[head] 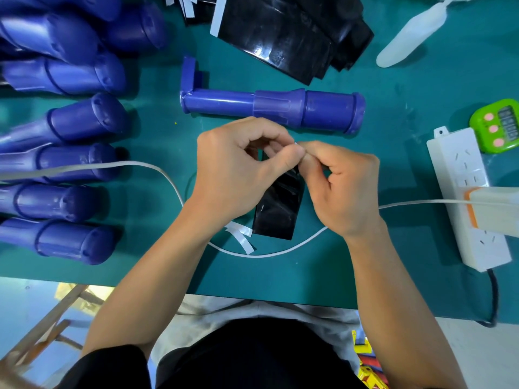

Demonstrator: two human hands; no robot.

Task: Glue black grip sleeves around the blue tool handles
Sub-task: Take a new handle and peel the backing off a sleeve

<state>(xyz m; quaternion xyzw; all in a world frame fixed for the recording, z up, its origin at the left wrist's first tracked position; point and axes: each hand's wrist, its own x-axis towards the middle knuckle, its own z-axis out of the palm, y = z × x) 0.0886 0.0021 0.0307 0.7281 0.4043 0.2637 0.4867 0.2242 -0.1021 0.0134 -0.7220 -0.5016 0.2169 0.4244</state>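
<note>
From the head view, both hands meet over the middle of the green worktop [393, 262]. The left hand [238, 169] and right hand [345, 186] have curled fingers, and their tips pinch the far end of a black sleeve [278, 209], where a sliver of white shows between them. The sleeve runs from the fingertips towards the person. Its near end lies just beside some loose white strips [241, 237], though whether it rests on the worktop cannot be told. Just beyond the knuckles a single blue handle [269, 108] lies crosswise, with a narrow strip of bare worktop between it and the hands. The left side is crowded with a pile of handles [61, 164], rounded ends pointing towards the centre and well apart from the left hand. At the far edge sits a stack of sleeves [289, 37], glossy and black, some with a white strip along one side, near a pale plastic piece [412, 35] at the top right. A white cable [168, 172] crosses over the pile, loops under both wrists near the strips and runs on to the right. A power strip [466, 197] lies along the right side with a plug in it, and a green timer [500, 124] stands just beyond it at the frame edge. Open worktop shows between the right hand and the power strip, and in front of the cable loop up to the near edge, which the forearms cross.
</note>
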